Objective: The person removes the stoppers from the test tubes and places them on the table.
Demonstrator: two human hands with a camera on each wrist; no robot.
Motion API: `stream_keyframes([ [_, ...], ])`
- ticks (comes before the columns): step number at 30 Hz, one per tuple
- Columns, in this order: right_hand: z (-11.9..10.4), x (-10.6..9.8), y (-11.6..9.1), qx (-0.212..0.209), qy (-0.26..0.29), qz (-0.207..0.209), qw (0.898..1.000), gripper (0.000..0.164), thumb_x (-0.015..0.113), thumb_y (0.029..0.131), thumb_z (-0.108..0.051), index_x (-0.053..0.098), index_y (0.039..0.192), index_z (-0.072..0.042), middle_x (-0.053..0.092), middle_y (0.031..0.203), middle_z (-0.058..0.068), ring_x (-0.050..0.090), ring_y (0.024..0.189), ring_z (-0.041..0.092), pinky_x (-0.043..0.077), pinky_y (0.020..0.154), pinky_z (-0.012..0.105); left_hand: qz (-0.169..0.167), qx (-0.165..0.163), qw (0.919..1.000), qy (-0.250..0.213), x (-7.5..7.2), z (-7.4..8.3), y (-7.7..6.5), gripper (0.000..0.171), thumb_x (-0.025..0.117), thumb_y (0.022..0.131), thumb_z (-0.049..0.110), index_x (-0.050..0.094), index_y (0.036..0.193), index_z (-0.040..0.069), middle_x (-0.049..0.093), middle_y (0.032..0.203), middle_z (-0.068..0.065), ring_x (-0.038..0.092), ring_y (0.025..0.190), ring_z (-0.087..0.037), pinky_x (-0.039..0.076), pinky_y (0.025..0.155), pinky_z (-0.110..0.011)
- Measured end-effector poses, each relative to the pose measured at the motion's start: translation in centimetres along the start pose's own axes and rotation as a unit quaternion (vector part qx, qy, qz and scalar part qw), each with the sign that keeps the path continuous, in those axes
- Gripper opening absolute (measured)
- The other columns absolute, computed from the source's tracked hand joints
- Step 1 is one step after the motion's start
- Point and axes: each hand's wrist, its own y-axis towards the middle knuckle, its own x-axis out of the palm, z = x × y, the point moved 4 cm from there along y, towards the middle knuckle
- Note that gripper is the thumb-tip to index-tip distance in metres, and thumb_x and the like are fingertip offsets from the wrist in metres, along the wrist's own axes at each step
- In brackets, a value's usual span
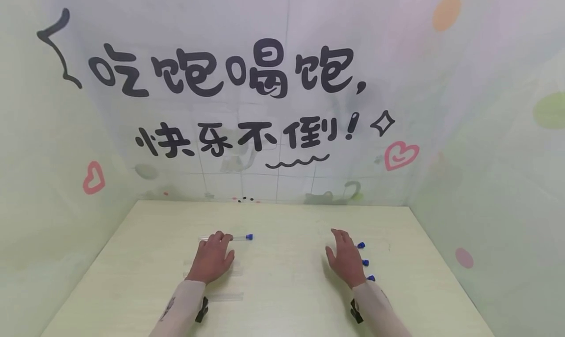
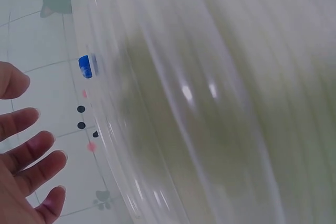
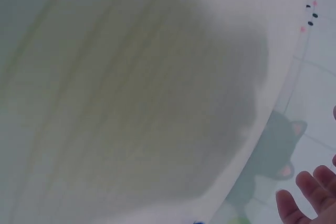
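Observation:
My left hand (image 1: 211, 259) hovers over the left part of the table, fingers loosely bent and spread, holding nothing. Its fingertips overlap a clear tube (image 1: 238, 238) with a blue cap (image 1: 249, 237) in the head view. Nearer to me lie uncapped clear tubes (image 1: 226, 297), partly covered by the left hand and sleeve. The left wrist view has the left hand (image 2: 26, 166) beside long clear tubes (image 2: 173, 103), fingers apart. On the right, my right hand (image 1: 346, 259) holds nothing, its thumb apart from the fingers. Three blue caps (image 1: 365, 263) sit just right of it.
The pale wooden table (image 1: 287, 278) is enclosed by printed white curtains (image 1: 494, 180) on both sides and a back sheet (image 1: 247, 23) with large dark lettering. Each wrist wears a black strap (image 1: 201, 310).

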Motion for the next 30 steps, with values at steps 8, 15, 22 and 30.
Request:
stream_keyframes([
  [8,-3.6,0.9,0.9,-0.026,0.021,0.022,0.999,0.052,0.068,0.076,-0.018,0.048,0.121,-0.002,0.053,0.112,0.015,0.057,0.082,0.029,0.047,0.06,0.042,0.004,-0.002,1.0,0.005,-0.2,0.2,0.5,0.037,0.058,0.08,0.022,0.053,0.114,0.008,0.053,0.103,-0.009,0.052,0.093,-0.025,0.039,0.074,-0.045],
  [15,-6.5,2.1,0.9,-0.054,0.014,0.023,0.998,0.054,0.069,0.074,-0.022,0.048,0.121,-0.004,0.053,0.112,0.012,0.056,0.085,0.026,0.045,0.059,0.038,0.018,-0.004,0.9996,0.021,-0.2,0.3,0.6,0.043,0.06,0.079,0.024,0.052,0.119,0.009,0.053,0.108,-0.01,0.052,0.095,-0.026,0.039,0.072,-0.046],
  [22,-9.1,3.0,1.2,-0.072,0.009,0.008,0.997,0.053,0.066,0.076,-0.025,0.048,0.122,-0.006,0.053,0.114,0.01,0.056,0.089,0.023,0.045,0.06,0.035,0.004,0.0,0.9993,0.037,0.6,1.0,1.2,0.043,0.061,0.081,0.026,0.051,0.12,0.012,0.054,0.11,-0.009,0.053,0.097,-0.026,0.041,0.074,-0.045],
  [30,-11.8,3.6,2.8,-0.087,0.007,-0.005,0.996,0.056,0.067,0.076,-0.026,0.046,0.125,-0.007,0.052,0.117,0.009,0.056,0.095,0.022,0.046,0.062,0.034,-0.004,0.003,0.999,0.044,0.9,1.2,2.6,0.042,0.064,0.08,0.024,0.053,0.121,0.018,0.052,0.106,-0.008,0.053,0.091,-0.027,0.04,0.069,-0.043],
])
